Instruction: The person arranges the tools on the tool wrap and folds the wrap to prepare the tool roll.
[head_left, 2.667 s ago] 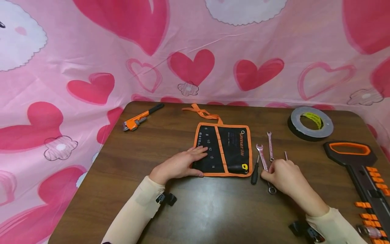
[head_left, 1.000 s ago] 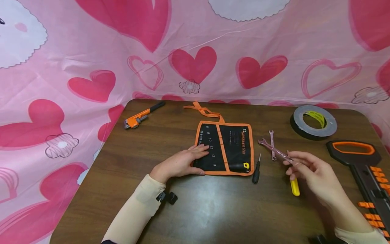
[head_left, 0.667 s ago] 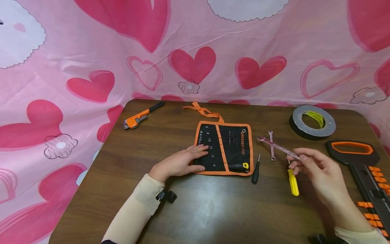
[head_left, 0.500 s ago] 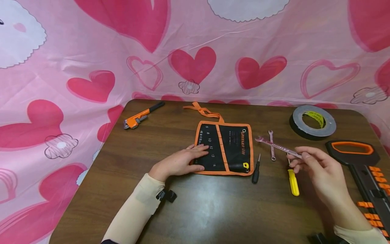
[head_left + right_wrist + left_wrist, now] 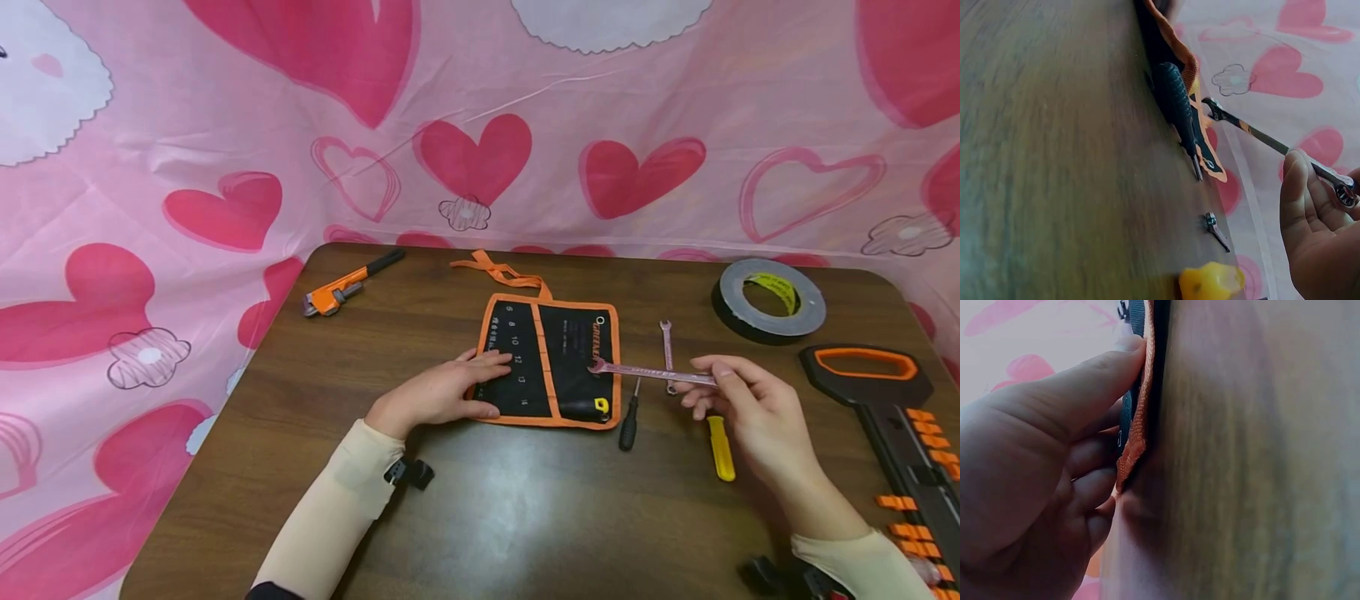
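Observation:
My left hand [image 5: 442, 390] rests on the left side of a black tool pouch [image 5: 570, 333] with orange trim and printed size numbers. In the left wrist view, its thumb touches the pouch's orange edging [image 5: 1141, 406]; some fingertips are hidden. My right hand [image 5: 757, 412] pinches the ring end of a combination wrench [image 5: 652, 372] between thumb and fingers. The wrench's open end hovers over the pouch's right part. Below it lie a small black-handled screwdriver [image 5: 628, 425] and a smaller wrench [image 5: 667, 346]. Beside the right hand is a yellow-handled screwdriver [image 5: 722, 450], its shaft mostly hidden.
An orange pipe wrench [image 5: 337, 292] lies at the back left of the wooden table [image 5: 510, 517]. At the back right sits a roll of grey tape [image 5: 727, 312]. A black rack with orange clips [image 5: 892, 433] runs along the right side. Orange ties [image 5: 502, 275] extend behind the pouch.
My right hand took the wrench from the table, lifted it and turned it sideways. Most recently it moved left, bringing the open end over the pouch. The left hand stays on the pouch.

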Motion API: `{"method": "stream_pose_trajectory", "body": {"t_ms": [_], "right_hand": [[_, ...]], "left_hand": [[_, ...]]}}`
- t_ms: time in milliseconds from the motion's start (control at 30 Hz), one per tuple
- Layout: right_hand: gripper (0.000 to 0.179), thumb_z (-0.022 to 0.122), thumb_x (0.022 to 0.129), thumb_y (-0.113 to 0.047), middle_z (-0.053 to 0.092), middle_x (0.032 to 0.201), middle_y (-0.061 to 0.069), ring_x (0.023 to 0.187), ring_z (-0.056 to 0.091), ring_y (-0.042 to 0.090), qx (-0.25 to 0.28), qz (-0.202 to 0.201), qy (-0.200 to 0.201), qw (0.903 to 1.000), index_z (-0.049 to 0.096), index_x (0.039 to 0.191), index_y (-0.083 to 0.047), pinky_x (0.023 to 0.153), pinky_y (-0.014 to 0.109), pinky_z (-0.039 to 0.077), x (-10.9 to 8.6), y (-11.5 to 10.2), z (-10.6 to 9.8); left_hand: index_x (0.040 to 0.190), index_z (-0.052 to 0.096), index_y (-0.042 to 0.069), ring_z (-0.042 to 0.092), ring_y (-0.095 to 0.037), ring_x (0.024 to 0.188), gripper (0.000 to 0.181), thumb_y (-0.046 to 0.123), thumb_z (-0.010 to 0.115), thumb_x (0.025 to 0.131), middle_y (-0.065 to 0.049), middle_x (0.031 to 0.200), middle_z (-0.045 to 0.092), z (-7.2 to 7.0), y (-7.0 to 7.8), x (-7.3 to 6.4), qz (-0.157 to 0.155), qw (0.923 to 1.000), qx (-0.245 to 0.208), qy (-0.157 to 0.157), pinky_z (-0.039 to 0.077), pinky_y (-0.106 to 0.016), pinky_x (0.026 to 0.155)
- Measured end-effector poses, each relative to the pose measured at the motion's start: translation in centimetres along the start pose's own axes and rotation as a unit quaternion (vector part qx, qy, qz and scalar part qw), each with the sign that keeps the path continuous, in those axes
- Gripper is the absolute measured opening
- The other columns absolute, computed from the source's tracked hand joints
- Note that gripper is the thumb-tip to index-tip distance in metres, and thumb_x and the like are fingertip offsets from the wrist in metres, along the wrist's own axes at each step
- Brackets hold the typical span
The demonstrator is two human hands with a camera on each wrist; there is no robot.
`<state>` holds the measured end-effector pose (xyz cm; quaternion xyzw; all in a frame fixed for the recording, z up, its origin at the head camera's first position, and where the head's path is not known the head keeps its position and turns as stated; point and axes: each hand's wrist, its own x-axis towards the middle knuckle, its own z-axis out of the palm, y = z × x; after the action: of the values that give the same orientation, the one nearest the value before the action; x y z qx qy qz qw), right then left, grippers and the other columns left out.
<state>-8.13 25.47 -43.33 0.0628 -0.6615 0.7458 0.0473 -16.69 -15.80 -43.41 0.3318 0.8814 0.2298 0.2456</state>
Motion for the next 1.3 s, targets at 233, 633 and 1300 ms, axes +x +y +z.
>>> {"method": "stream_pose_trajectory", "body": {"t_ms": [233, 633, 1300], "right_hand": [[0.025, 0.049, 0.116, -0.013, 0.083, 0.096, 0.001, 0.075, 0.074, 0.015, -0.054, 0.016, -0.020, 0.9982, 0.072, 0.122, -0.004, 0.064, 0.024, 0.063, 0.4, 0.3, 0.5], [0.030, 0.051, 0.116, -0.019, 0.083, 0.097, 0.001, 0.075, 0.074, 0.021, -0.125, 0.060, -0.043, 0.9894, 0.067, 0.126, 0.005, 0.067, 0.025, 0.064, 1.0, 0.8, 1.2], [0.037, 0.079, 0.101, -0.020, 0.070, 0.099, 0.009, 0.068, 0.052, 0.014, -0.406, 0.103, -0.099, 0.9026, 0.073, 0.134, -0.006, 0.055, 0.026, 0.046, 1.9, -0.2, 1.3]], "left_hand": [[0.165, 0.048, 0.018, 0.021, -0.031, 0.169, 0.071, 0.041, 0.075, 0.103, 0.005, 0.179, 0.032, -0.2, -0.2, 0.1, 0.002, 1.0000, -0.007, -0.004, 0.026, -0.055, 0.135], [0.165, 0.047, 0.020, 0.020, -0.029, 0.169, 0.072, 0.043, 0.075, 0.102, 0.008, 0.179, 0.031, 0.1, -0.4, 0.2, -0.009, 0.9999, -0.010, -0.001, 0.024, -0.055, 0.135], [0.165, 0.048, 0.022, 0.017, -0.024, 0.170, 0.072, 0.042, 0.076, 0.101, 0.011, 0.179, 0.029, 0.1, -0.4, 0.1, -0.014, 0.9996, -0.023, 0.002, 0.023, -0.052, 0.136]]}}
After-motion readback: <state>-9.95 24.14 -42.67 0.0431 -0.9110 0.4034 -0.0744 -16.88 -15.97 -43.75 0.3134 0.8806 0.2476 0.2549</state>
